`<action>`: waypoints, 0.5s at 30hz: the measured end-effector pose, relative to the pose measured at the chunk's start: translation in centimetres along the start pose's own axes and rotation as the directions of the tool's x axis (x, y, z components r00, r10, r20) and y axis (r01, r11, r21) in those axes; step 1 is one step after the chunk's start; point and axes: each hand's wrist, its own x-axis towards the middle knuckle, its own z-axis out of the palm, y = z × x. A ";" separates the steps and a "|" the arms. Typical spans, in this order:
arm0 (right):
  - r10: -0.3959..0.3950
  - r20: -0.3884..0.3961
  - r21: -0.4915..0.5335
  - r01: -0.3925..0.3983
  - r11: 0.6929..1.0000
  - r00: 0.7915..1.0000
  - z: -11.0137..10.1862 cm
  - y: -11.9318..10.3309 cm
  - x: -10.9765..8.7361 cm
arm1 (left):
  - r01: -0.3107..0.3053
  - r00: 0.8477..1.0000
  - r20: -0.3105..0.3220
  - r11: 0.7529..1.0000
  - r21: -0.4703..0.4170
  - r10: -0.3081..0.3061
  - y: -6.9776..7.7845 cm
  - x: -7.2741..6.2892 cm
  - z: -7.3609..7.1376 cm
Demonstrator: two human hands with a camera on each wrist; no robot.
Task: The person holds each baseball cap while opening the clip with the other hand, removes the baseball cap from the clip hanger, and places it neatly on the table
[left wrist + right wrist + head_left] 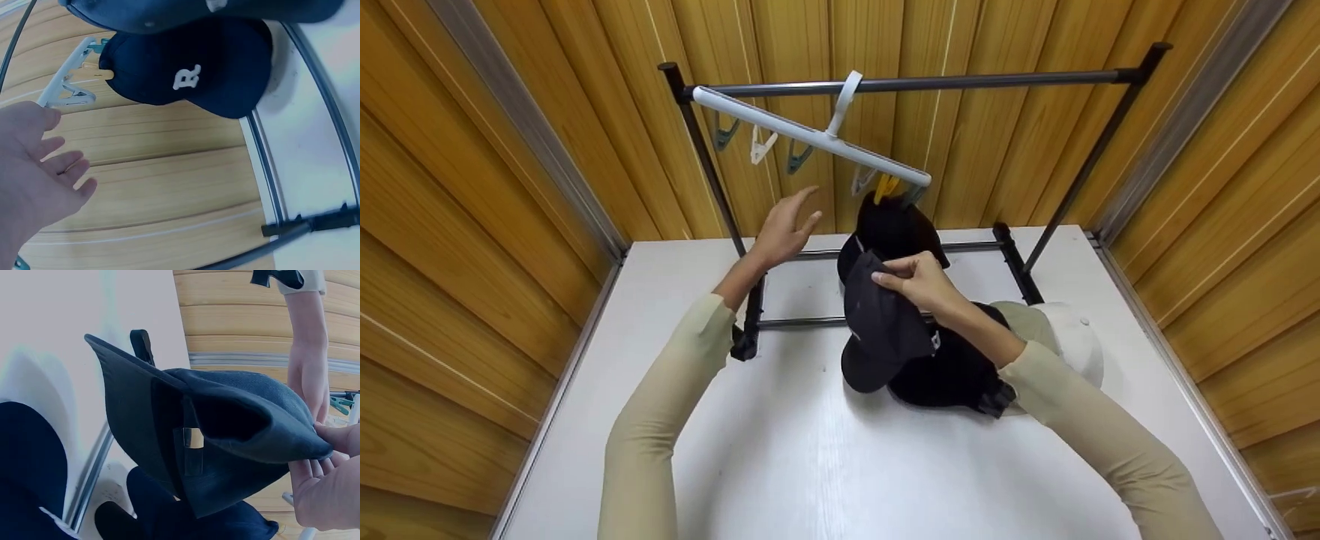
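One cap (879, 319) we judge light, soft and best held opposite its brim (868, 369), where right fingers (889, 281) pinch it; left fingers (61, 162) loosely spread.

Across the top of the frame runs the rail (982, 79), and on it hooks the hanger (802, 133), slanting from upper left down to centre. At its lower right end hangs the clipped cap (901, 229). Before that, mid-frame, comes the held cap (877, 322), in the right hand (919, 281)! The left hand (784, 231) sits left, below the hanger. Right of centre, more caps (949, 371) lie on the table (780, 465), partly behind the right forearm (986, 330).
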 end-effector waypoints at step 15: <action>0.103 0.017 0.168 -0.105 0.980 0.994 -2.9 2.5 -3.5 | 0.114 0.982 -0.185 0.891 0.440 -0.035 -7.1 -12.2 -0.1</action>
